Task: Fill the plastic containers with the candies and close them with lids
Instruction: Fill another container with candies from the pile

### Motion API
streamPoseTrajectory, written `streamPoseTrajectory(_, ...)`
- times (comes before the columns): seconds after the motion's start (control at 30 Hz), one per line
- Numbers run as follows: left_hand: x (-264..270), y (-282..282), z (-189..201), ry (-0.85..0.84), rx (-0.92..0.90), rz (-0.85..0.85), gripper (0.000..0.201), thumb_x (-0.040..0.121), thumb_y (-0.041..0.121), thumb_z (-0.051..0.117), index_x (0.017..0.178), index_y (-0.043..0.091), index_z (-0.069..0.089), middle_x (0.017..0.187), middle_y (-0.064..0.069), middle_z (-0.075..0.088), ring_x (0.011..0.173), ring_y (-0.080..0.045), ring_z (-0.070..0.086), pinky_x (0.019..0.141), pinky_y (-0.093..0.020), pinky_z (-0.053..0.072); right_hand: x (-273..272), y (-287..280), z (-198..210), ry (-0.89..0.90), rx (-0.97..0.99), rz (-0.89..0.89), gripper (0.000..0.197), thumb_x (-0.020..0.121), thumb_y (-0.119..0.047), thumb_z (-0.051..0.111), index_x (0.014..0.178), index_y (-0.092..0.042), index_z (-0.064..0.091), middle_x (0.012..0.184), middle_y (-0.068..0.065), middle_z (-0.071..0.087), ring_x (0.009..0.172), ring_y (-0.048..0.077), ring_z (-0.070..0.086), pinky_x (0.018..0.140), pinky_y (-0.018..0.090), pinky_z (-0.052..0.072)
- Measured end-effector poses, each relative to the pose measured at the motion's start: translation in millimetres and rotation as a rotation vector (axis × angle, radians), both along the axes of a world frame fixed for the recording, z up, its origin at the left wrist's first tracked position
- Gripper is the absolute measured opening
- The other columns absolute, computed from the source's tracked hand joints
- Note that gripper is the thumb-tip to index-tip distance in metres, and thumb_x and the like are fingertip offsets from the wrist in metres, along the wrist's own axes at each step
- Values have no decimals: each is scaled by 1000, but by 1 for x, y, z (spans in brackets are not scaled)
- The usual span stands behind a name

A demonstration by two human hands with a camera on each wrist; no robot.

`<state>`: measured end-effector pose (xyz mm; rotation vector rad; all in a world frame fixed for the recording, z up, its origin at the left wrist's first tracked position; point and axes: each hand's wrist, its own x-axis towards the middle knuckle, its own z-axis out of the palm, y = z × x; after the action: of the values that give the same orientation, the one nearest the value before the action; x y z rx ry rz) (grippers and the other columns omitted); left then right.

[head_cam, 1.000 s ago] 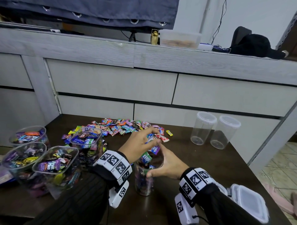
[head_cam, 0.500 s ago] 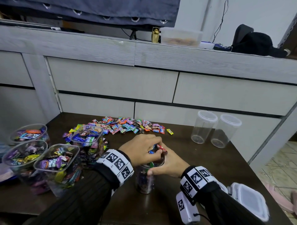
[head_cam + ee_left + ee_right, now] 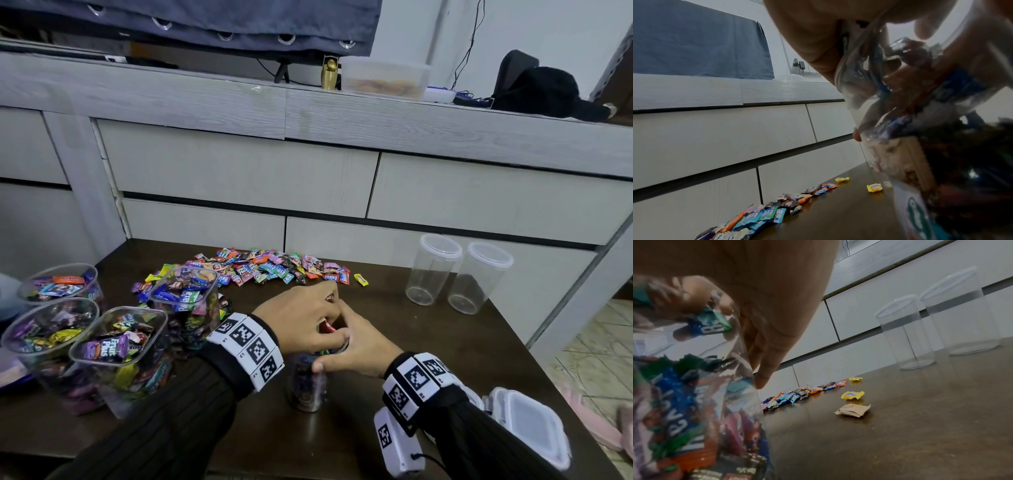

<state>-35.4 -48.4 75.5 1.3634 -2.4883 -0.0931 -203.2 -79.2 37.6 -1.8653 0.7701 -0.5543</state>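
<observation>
Jar (image 3: 306, 387) at lower centre of the table (image 3: 428, 349), packed with candies. Right hand (image 3: 356, 349) wraps its rim. Left hand (image 3: 301, 318) above the mouth, fingers curled on candies (image 3: 325, 327). Loose candy pile (image 3: 274, 269) behind; two lidded empty jars (image 3: 455, 274) right.

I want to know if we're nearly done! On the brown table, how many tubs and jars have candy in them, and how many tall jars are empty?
Open tubs with candy: 4
Candy jar gripped by the right hand: 1
Empty lidded jars: 2
Total: 7
</observation>
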Motion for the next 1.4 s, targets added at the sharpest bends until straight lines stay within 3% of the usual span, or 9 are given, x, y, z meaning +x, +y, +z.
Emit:
streamPoseTrajectory(0.1,-1,-1,-4,57,-30,-7,31,92,39,54,71,17,52,94,3,47,76,-18,53,72,-39,45,1,1,0,10,-25,-19,82,51,-38,87,120,-23,46,106,-10,61,100,-3,60,83,16,48)
streamPoseTrajectory(0.2,-3,-1,-7,202,-53,-5,14,92,27,56,82,18,51,91,3,47,78,-15,49,72,-32,42,2,3,3,33,-52,-9,85,54,-36,87,125,-34,41,117,-20,60,114,-3,55,92,12,43)
streamPoseTrajectory(0.37,-11,-2,-12,534,32,78,8,88,22,55,84,27,50,85,13,53,81,-6,52,68,-19,41,0,1,0,35,-54,-7,103,51,-46,86,138,-21,35,131,-11,53,124,3,49,108,35,40)
streamPoseTrajectory(0.53,-11,1,-11,765,92,67,12,84,22,56,84,34,53,84,20,58,79,0,56,68,-8,40,0,2,1,27,-39,-16,97,53,-42,86,134,-22,38,125,-11,56,119,4,54,102,30,45)
streamPoseTrajectory(0.7,-7,8,-11,759,93,35,25,75,12,51,88,32,54,84,10,66,79,-13,63,75,-29,52,0,2,1,-1,-27,-5,93,56,-31,87,134,-21,37,127,-9,56,119,0,53,94,14,43)
streamPoseTrajectory(0.9,-2,15,-14,799,100,50,38,73,5,51,101,30,53,76,6,73,85,-9,70,84,-26,53,-1,-1,0,55,-66,-7,88,49,-48,85,123,-21,45,122,-9,56,114,2,55,100,31,46)
streamPoseTrajectory(1.1,1,18,-19,1041,106,-9,37,76,-4,49,105,17,60,98,-4,73,99,-19,70,90,-27,54,1,-3,-8,-49,-26,20,100,52,-38,89,135,-16,39,133,-4,55,125,6,51,110,35,38)
streamPoseTrajectory(1.27,18,5,-34,1135,-67,346,41,89,-13,45,92,24,62,97,7,71,97,-7,66,91,-30,53,-5,-7,-10,-102,63,-22,100,47,-67,81,127,-24,40,128,-2,57,116,9,57,98,26,46)
streamPoseTrajectory(1.4,46,-4,-50,735,67,657,25,93,1,53,95,26,56,107,2,60,88,-5,58,83,-25,47,-15,-26,-8,-143,30,-375,43,82,-66,51,109,-32,50,114,3,62,88,9,61,72,29,51)
